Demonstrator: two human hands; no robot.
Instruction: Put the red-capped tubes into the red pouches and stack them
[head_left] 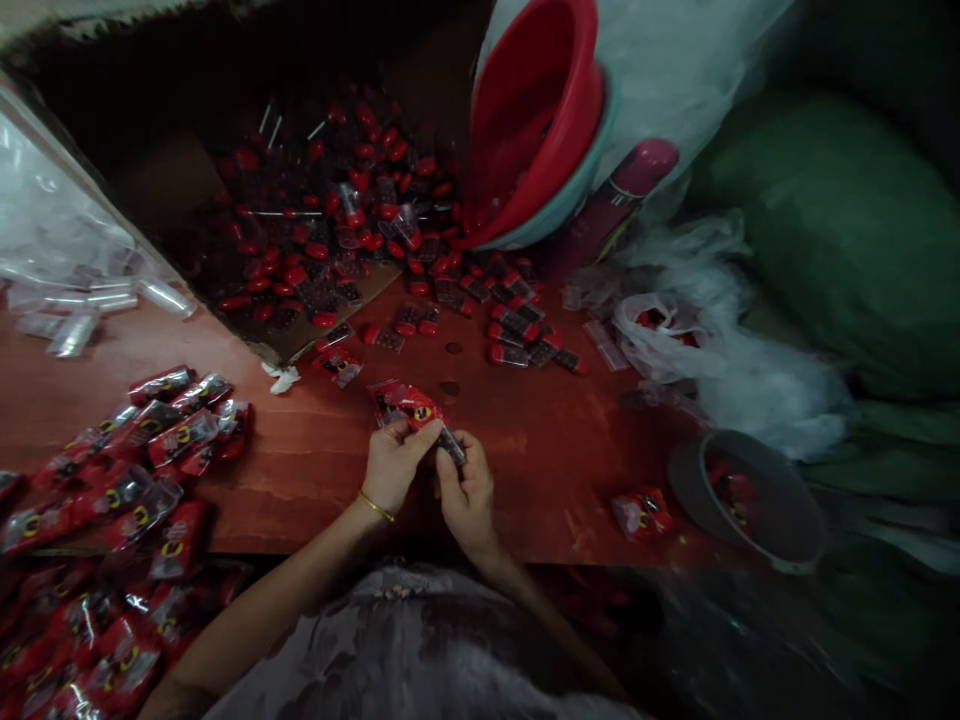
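Observation:
My left hand (pixel 391 468), with a gold bangle at the wrist, pinches a red printed plastic packet (pixel 405 402) above the table. My right hand (pixel 466 492) is closed round a small clear tube with dark contents (pixel 451 446). The tube lies against the packet's near right edge; whether its far end is inside the packet I cannot tell. Beyond the hands, several red-capped clear containers (pixel 517 325) lie loose on the reddish table (pixel 540 460). To the left is a heap of filled red packets (pixel 180 430).
A cardboard box (pixel 142 210) on its side spills red-capped containers. Red (pixel 540 110) and teal (pixel 600 130) basins lean beside it, near a pink-capped spray can (pixel 637 180). Clear tubes (pixel 112 300) lie left. Right are plastic bags (pixel 757 370) and a grey bowl (pixel 780 515).

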